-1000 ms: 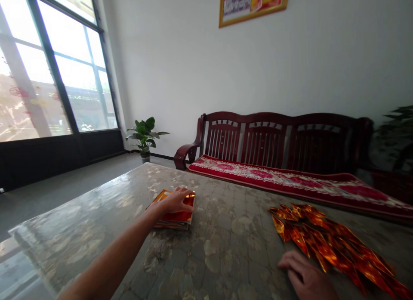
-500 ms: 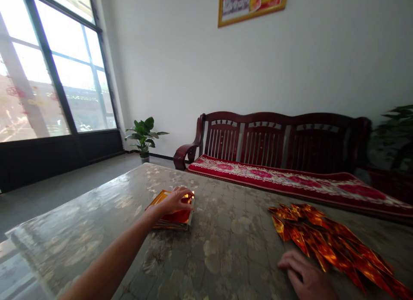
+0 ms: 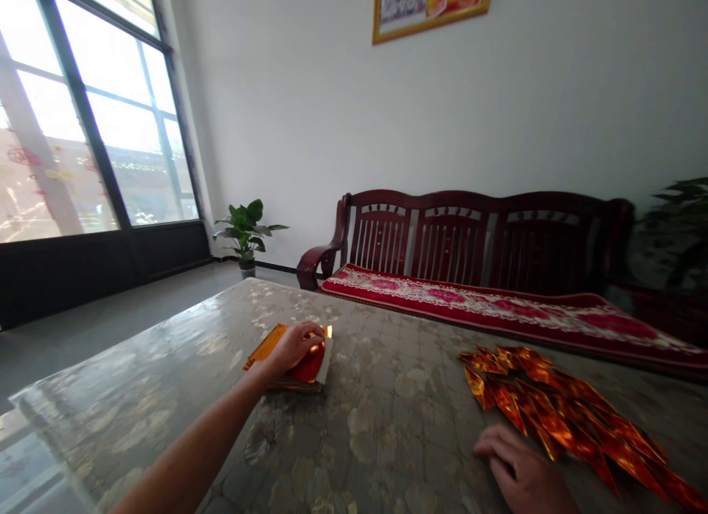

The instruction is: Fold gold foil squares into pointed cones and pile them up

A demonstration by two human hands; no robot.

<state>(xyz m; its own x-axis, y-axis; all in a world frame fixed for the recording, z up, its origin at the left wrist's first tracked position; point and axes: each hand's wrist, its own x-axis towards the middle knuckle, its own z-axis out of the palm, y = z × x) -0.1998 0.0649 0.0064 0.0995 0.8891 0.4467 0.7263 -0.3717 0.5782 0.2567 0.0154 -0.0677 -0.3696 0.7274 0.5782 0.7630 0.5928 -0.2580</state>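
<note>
A stack of shiny orange-gold foil sheets [image 3: 313,368] lies on the patterned table, left of the middle. My left hand [image 3: 296,346] is on top of it, fingers curled at the top sheet, whose right part is lifted off a pale surface below. Near the front edge of the view, my right hand [image 3: 523,466] rests by the table surface with its fingers curled together; nothing shows in them. Just beyond and to its right spreads a pile of folded orange foil pieces [image 3: 558,418].
The table [image 3: 387,425] has a glossy floral cover. Behind it stands a dark red wooden bench [image 3: 442,241] with a red floral cushion [image 3: 459,299]. A potted plant [image 3: 246,230] is at the back left, near a large window [image 3: 133,145].
The fingers of my left hand have drawn in leftward, and the top foil sheet has shifted left with them, baring a pale strip at the stack's right edge. My right hand has hardly moved.
</note>
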